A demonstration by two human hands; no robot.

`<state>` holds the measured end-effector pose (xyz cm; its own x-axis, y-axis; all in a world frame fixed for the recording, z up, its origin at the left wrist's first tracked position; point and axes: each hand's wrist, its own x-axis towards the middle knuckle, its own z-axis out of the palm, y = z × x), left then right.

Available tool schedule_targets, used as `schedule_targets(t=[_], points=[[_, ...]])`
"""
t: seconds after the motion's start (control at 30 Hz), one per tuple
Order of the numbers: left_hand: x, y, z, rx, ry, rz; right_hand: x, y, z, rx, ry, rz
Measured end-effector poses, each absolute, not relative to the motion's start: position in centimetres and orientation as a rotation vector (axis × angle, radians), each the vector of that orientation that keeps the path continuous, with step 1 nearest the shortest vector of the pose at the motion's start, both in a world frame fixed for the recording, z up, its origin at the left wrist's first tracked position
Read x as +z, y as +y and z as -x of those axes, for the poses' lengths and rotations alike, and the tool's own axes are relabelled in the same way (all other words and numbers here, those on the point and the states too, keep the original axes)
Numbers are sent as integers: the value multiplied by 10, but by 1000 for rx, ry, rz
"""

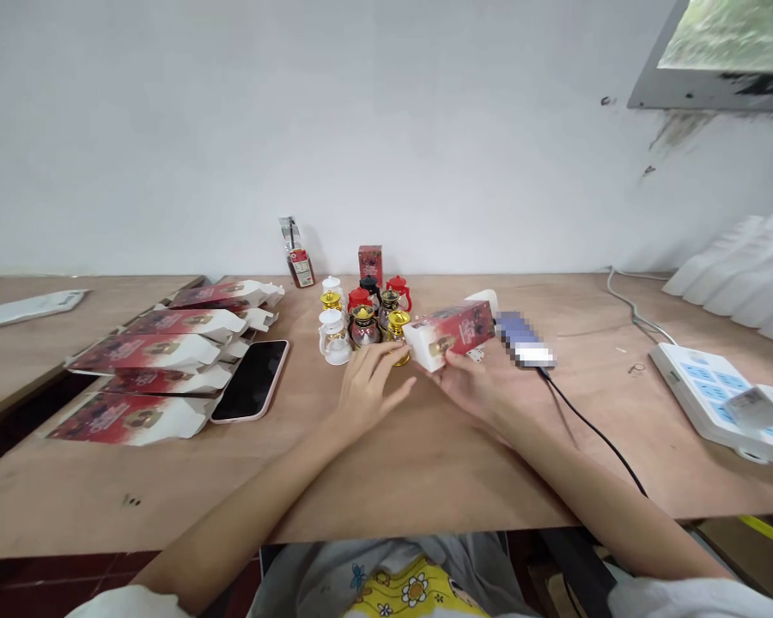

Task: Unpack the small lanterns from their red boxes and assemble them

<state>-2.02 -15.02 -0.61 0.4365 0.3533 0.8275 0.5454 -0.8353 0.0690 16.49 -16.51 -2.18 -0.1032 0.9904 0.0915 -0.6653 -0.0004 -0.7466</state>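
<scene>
My right hand [473, 384] grips a red and white carton [451, 335], lying on its side with its white end toward me, just above the wooden table [425, 463]. My left hand [367, 386] reaches with fingers stretched toward a gold-topped miniature pot [398, 329] at the front of a cluster of small teapots [361, 313] in red, white, gold and black. Its fingertips are at the pot and beside the carton's open end.
A row of flat red and white cartons [161, 356] lies at the left, with a black phone [251, 380] next to them. A small red box [369, 262] and a packet [296, 255] stand by the wall. A cable [586, 425] and a white power strip [715, 390] are at the right.
</scene>
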Motion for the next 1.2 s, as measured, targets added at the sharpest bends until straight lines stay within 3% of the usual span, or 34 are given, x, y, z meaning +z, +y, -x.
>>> schedule_targets(t=[0.4, 0.77, 0.97, 1.2], points=[[-19, -156, 25, -1457, -878, 2449, -36, -172, -151, 1623, -927, 649], [-19, -153, 26, -1312, -905, 2344, -27, -173, -151, 1303, -986, 747], [-16, -156, 26, -1435, -602, 2562, -23, -171, -155, 1315, -892, 658], [-11, -161, 24, -1214, -491, 2653, -24, -167, -165, 1441, -828, 522]])
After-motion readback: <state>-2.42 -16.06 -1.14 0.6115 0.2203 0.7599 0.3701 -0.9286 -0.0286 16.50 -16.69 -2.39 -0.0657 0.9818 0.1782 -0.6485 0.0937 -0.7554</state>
